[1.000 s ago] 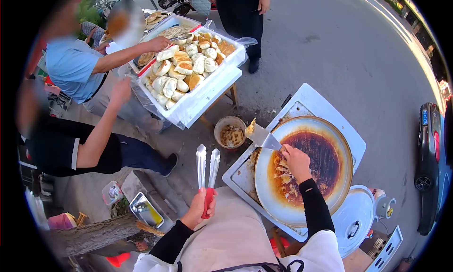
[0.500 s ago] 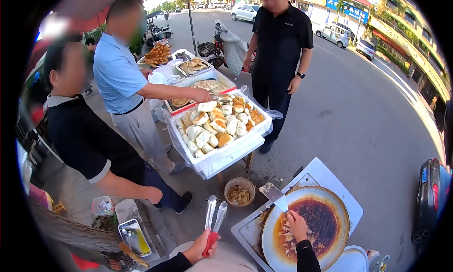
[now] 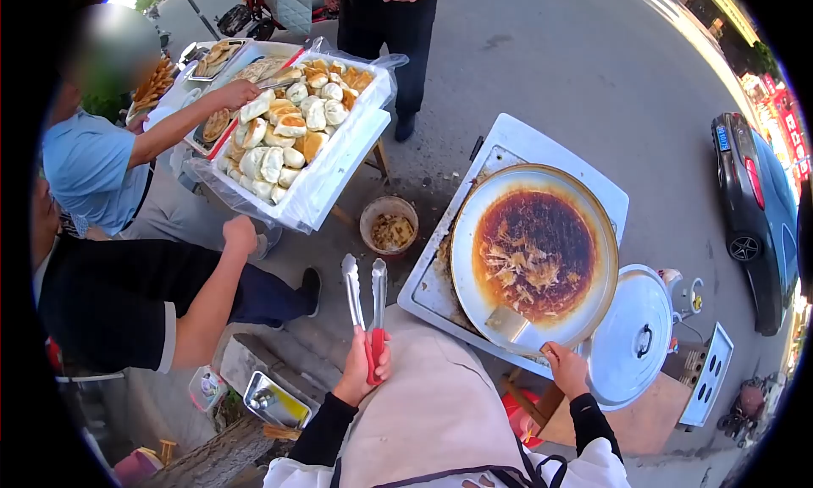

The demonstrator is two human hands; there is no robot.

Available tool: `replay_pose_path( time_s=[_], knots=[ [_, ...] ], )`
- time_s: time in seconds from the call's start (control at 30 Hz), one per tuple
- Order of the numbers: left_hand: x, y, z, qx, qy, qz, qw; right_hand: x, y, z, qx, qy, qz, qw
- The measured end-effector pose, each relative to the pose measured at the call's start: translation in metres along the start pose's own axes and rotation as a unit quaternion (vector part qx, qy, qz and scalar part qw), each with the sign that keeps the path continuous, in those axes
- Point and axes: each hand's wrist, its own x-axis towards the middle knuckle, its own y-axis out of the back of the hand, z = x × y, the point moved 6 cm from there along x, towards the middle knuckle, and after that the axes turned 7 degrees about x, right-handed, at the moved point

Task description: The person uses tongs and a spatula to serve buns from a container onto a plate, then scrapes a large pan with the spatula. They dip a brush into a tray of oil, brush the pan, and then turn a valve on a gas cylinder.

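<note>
My left hand (image 3: 362, 371) is closed round the red handles of metal tongs (image 3: 351, 293), whose tips point up and stand apart with nothing between them. In my right hand (image 3: 566, 368) is the handle of a spatula (image 3: 510, 325). The flat metal blade lies at the near rim of a large round pan (image 3: 464, 259). Dark brown residue coats the pan's middle, and pale, flaky scraps (image 3: 529, 266) are gathered there. The pan sits on a white stove top (image 3: 508, 137).
Left of the stove, a white box (image 3: 334, 170) holds browned buns (image 3: 275, 141); a person's hand (image 3: 237, 93) reaches over it with tongs. A bucket (image 3: 389, 226) of scraps stands below. A big lid (image 3: 628, 340) lies right of the pan. Other people stand left and ahead.
My right hand has drawn back from over the pan toward me, bringing the spatula to the near rim. The scraps look more gathered. My view has tilted down and turned right.
</note>
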Motion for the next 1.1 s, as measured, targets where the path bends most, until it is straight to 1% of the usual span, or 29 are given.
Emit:
replay_pose_path(
  time_s=[0.03,0.1,0.13,0.17,0.2,0.23,0.27,0.3,0.33,0.37,0.4,0.47,0.5,0.57,0.63,0.7,0.77,0.8,0.83,0.9,0.93,0.97,1.03,1.1],
  knots=[
    [0.001,0.002,0.001,0.000,-0.004,0.008,1.000,-0.001,-0.004,-0.001,0.003,0.007,-0.005,1.000],
    [0.008,0.013,0.008,0.068,0.009,0.055,0.996,0.008,-0.017,-0.007,0.055,0.041,0.040,0.997],
    [0.014,0.021,0.019,0.073,0.002,0.079,0.994,0.016,-0.024,-0.010,0.061,0.030,0.034,0.997],
    [0.021,0.027,0.040,0.126,-0.029,0.106,0.986,0.022,-0.027,-0.011,0.065,0.018,0.028,0.997],
    [0.031,0.036,0.063,0.187,-0.043,0.130,0.973,0.028,-0.028,-0.016,0.076,0.035,0.030,0.996],
    [0.038,0.039,0.090,0.267,-0.076,0.165,0.946,0.033,-0.028,-0.019,0.086,0.046,0.034,0.995],
    [0.045,0.041,0.118,0.330,-0.125,0.178,0.918,0.037,-0.029,-0.020,0.090,0.065,0.033,0.993],
    [0.052,0.046,0.148,0.405,-0.153,0.210,0.877,0.041,-0.031,-0.018,0.081,0.059,0.023,0.995],
    [0.059,0.052,0.179,0.483,-0.234,0.274,0.798,0.045,-0.030,-0.017,0.070,0.048,0.015,0.996],
    [0.070,0.060,0.205,0.518,-0.248,0.290,0.766,0.047,-0.026,-0.021,0.071,0.053,0.017,0.996],
    [0.075,0.055,0.227,0.482,-0.254,0.287,0.788,0.046,-0.022,-0.024,0.064,0.046,0.012,0.997],
    [0.074,0.040,0.268,0.459,-0.274,0.317,0.784,0.044,-0.015,-0.030,0.047,0.028,-0.002,0.999],
    [0.082,0.044,0.286,0.485,-0.313,0.324,0.749,0.044,-0.015,-0.030,0.046,0.027,0.004,0.999],
    [0.092,0.053,0.310,0.515,-0.332,0.342,0.712,0.044,-0.016,-0.028,0.046,0.035,0.018,0.998],
    [0.108,0.069,0.326,0.523,-0.313,0.356,0.708,0.044,-0.017,-0.025,0.050,0.026,0.014,0.998],
    [0.116,0.074,0.336,0.525,-0.320,0.350,0.707,0.045,-0.020,-0.023,0.049,0.029,0.010,0.998],
    [0.115,0.073,0.347,0.562,-0.355,0.385,0.640,0.044,-0.021,-0.022,0.055,0.028,0.013,0.998],
    [0.114,0.073,0.349,0.562,-0.363,0.387,0.635,0.043,-0.021,-0.022,0.060,0.030,0.013,0.998],
    [0.115,0.072,0.351,0.563,-0.364,0.385,0.635,0.043,-0.022,-0.021,0.061,0.029,0.014,0.998],
    [0.113,0.072,0.352,0.532,-0.350,0.390,0.665,0.042,-0.023,-0.021,0.066,0.034,0.023,0.997],
    [0.113,0.072,0.352,0.504,-0.349,0.386,0.689,0.042,-0.023,-0.021,0.066,0.033,0.025,0.997],
    [0.109,0.064,0.350,0.504,-0.351,0.384,0.690,0.041,-0.023,-0.022,0.067,0.036,0.023,0.997],
    [0.099,0.056,0.348,0.488,-0.347,0.428,0.677,0.040,-0.023,-0.024,0.068,0.037,0.022,0.997],
    [0.107,0.066,0.348,0.499,-0.337,0.416,0.681,0.038,-0.021,-0.026,0.072,0.037,0.026,0.996]
  ],
)
